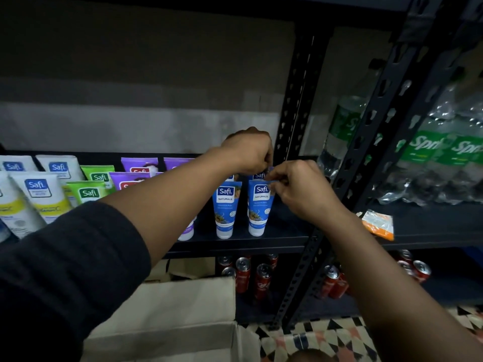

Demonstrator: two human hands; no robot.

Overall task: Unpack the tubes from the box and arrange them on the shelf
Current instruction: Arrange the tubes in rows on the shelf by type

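Left hand (251, 152): my fingers are curled on the top of the back tube (258, 175), just under them, so it does not fall.
Right hand (300, 189): my fingers pinch the top edge of the front tube (260, 207), so I can set it straight.
Tubes: both stand cap down on the shelf (287, 239), below my fingers, beside another blue tube (226, 207) to the left.
Box (170, 309): open, far below my hands.
Next: I think I let go and reach down for more.
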